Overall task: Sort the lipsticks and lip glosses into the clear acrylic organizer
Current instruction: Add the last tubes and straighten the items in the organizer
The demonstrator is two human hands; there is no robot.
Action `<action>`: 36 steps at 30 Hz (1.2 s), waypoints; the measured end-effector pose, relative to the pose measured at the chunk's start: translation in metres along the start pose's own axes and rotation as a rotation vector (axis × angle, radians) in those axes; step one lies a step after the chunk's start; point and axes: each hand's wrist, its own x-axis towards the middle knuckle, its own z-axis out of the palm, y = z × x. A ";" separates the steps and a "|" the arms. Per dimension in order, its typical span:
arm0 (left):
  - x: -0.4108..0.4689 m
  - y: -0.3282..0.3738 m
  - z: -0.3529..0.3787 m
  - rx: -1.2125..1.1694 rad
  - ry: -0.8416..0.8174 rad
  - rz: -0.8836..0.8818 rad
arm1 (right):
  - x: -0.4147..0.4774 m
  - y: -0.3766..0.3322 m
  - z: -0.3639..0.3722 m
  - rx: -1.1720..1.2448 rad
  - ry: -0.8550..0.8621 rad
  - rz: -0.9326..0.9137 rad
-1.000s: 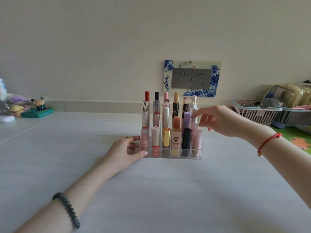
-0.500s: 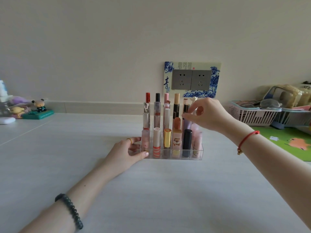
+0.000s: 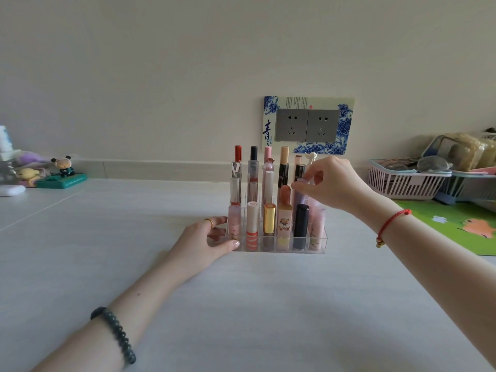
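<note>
A clear acrylic organizer (image 3: pixel 320 244) stands in the middle of the pale table, filled with several upright lipsticks and lip glosses in stepped rows. The front row holds a gold lipstick (image 3: pixel 269 219) and a black lipstick (image 3: pixel 300 226). My left hand (image 3: pixel 206 242) rests against the organizer's left side, thumb on its front corner. My right hand (image 3: pixel 332 183) is over the right part of the middle row, thumb and forefinger pinching the top of a lilac tube (image 3: pixel 300 196) that stands in its slot.
A blue-and-white socket plate (image 3: pixel 308 124) is on the wall behind. White and blue baskets (image 3: pixel 402 181) with clutter stand at the right, above a green mat (image 3: pixel 456 224). Small toy figures (image 3: pixel 63 170) sit at the far left.
My right hand moved left from beside the organizer and closed its fingertips on the top of the lilac tube. My left hand stayed on the organizer's left side.
</note>
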 end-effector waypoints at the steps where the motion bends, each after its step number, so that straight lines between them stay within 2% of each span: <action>1: 0.000 0.000 0.000 -0.002 0.001 0.000 | 0.000 0.000 0.000 0.003 0.000 0.003; 14: -0.001 0.002 0.000 0.011 0.022 -0.022 | -0.006 0.006 -0.007 0.054 0.039 0.004; 22: -0.001 0.013 -0.003 0.032 0.215 0.054 | -0.046 0.032 0.001 0.229 0.313 0.095; 28: -0.002 0.019 0.000 0.017 0.308 0.147 | -0.059 0.046 0.009 0.302 0.250 0.183; 36: 0.000 0.019 0.004 -0.005 0.270 0.112 | -0.064 0.048 0.011 0.283 0.225 0.215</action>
